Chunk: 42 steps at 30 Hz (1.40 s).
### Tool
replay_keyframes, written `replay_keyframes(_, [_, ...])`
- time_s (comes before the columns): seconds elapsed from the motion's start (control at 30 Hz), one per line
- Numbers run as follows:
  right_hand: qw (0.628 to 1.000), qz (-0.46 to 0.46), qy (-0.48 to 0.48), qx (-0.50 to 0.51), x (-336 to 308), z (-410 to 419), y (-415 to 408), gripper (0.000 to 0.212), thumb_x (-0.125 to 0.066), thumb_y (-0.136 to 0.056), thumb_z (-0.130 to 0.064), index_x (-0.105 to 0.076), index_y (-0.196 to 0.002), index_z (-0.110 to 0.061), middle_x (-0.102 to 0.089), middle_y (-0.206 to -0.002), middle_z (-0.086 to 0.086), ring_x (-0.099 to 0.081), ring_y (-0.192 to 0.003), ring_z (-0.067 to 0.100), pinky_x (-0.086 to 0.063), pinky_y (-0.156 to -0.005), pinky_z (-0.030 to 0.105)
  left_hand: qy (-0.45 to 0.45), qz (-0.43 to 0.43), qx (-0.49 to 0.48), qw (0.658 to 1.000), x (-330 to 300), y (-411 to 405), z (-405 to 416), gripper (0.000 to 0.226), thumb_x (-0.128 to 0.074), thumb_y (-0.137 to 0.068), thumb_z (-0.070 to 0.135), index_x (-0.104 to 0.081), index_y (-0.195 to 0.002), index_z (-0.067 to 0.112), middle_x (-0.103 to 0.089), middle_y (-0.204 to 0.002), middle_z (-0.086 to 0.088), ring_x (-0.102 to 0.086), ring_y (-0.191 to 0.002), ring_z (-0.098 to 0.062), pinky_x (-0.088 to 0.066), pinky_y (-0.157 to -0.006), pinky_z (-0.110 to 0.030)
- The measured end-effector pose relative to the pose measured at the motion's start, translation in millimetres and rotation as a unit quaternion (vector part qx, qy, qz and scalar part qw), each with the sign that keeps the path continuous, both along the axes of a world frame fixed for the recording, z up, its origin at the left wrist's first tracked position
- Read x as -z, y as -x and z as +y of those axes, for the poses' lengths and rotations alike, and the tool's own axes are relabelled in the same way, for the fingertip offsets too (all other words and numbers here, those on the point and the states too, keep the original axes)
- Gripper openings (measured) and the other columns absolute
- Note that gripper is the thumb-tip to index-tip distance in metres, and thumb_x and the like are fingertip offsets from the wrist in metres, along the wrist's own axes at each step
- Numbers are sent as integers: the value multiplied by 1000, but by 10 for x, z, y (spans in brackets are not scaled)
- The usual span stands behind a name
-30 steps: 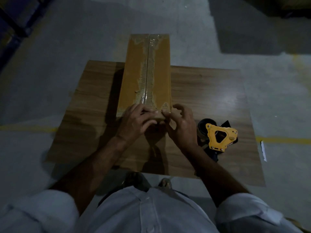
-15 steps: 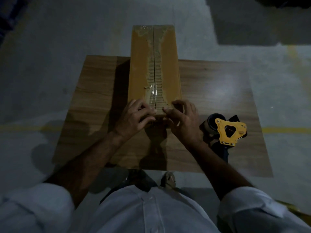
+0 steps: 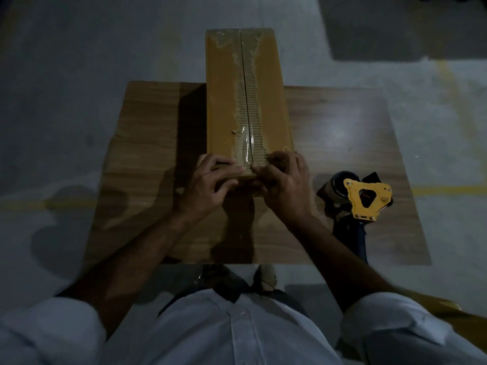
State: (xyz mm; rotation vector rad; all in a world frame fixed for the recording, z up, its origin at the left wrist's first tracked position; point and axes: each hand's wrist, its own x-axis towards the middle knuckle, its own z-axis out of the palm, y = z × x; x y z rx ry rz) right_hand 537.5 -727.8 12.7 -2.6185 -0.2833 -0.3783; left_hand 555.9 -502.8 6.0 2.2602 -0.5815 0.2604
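Note:
A long brown cardboard box (image 3: 221,101) lies lengthwise on a wooden table (image 3: 342,133), its far end sticking out past the table's back edge. Torn paper runs along its centre seam. A short strip of clear tape (image 3: 246,146) covers the seam near the near end. My left hand (image 3: 208,185) grips the box's near end left of the seam, fingers curled over the top edge. My right hand (image 3: 287,188) wraps the near right corner the same way. The fingertips of both hands almost meet at the seam.
A yellow tape dispenser (image 3: 366,198) with a dark handle lies on the table just right of my right hand. Around the table is grey concrete floor with yellow lines (image 3: 448,189). My feet (image 3: 266,275) show under the table's near edge.
Both hands have stayed at the box's near end, their fingertips drawing closer together at the seam. The view has shifted a little; the dispenser has not moved.

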Motion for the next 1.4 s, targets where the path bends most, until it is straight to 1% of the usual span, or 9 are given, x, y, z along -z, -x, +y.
replay_keyframes(0.23, [1000, -2, 11, -14, -118, 255, -83, 34, -70, -87, -54, -77, -107, -28, -58, -131, 12, -48, -127, 32, -32, -116, 59, 19, 5, 7, 1000, 18, -126, 262, 33, -83, -86, 28, -77, -117, 16, -64, -134, -1, -49, -135, -26, -39, -115, -37])
replay_keyframes(0.47, [1000, 5, -16, 20, -18, 391, -12, 32, -90, -77, -24, -78, -106, -19, -62, -121, 15, -54, -121, 35, -32, -115, 63, 43, 62, 61, 995, 60, -118, 373, 59, -78, -85, -3, -66, -137, 21, -56, -150, 0, -37, -150, -24, -33, -123, -39])
replay_keyframes(0.6, [1000, 3, -4, 13, -131, 529, -102, 36, -75, -84, -54, -76, -105, -24, -60, -123, 13, -50, -126, 32, -22, -122, 56, 40, 122, 103, 986, -75, -167, 493, 65, -75, -84, -12, -61, -142, 13, -51, -156, 0, -30, -155, -19, -32, -125, -44])
replay_keyframes(0.67, [1000, 9, 3, 13, -168, 636, -149, 43, -69, -87, -61, -76, -105, -22, -61, -121, 13, -52, -123, 31, -23, -122, 55, 24, 149, 121, 981, -146, -200, 564, 70, -74, -83, -13, -57, -146, 12, -47, -158, 2, -27, -156, -15, -32, -125, -38])
replay_keyframes(0.77, [1000, 11, 1, 16, -114, 695, -82, 31, -82, -84, -35, -75, -107, -16, -62, -120, 17, -56, -120, 37, -34, -114, 63, -35, 170, 171, 970, -225, -263, 657, 82, -69, -82, -17, -48, -153, 18, -34, -166, 8, -15, -158, -9, -20, -120, -9])
replay_keyframes(0.87, [999, 33, 18, 10, -47, 660, 29, 43, -84, -77, -11, -72, -118, -18, -59, -127, 19, -52, -126, 41, -32, -115, 67, -58, 160, 219, 961, -308, -441, 778, 74, -65, -85, -19, -51, -150, 14, -38, -164, 1, -21, -157, -17, -29, -125, -31])
replay_keyframes(0.97, [1000, 22, 4, 22, -118, 712, -32, 38, -82, -75, -30, -71, -109, -17, -59, -120, 15, -54, -122, 35, -27, -117, 67, -86, 122, 273, 950, -359, -685, 842, 55, -76, -87, -1, -62, -139, 9, -52, -154, -7, -40, -150, -27, -39, -119, -53])
replay_keyframes(1.17, [994, -8, -12, 112, -123, 905, 22, 55, -77, -79, -65, -69, -94, -13, -60, -114, 13, -52, -114, 28, -37, -107, 65, -107, 33, 261, 959, -276, -778, 708, 38, -74, -89, 33, -74, -123, 18, -56, -135, -12, -50, -120, -25, -52, -96, -40])
replay_keyframes(1.4, [990, -13, 2, 137, 25, 734, 89, 57, -86, -79, -56, -67, -103, -8, -59, -117, 17, -56, -113, 38, -46, -95, 57, -78, -21, 258, 963, 38, -694, 464, 43, -79, -87, 27, -71, -129, 19, -54, -135, -16, -48, -121, -31, -50, -97, -40])
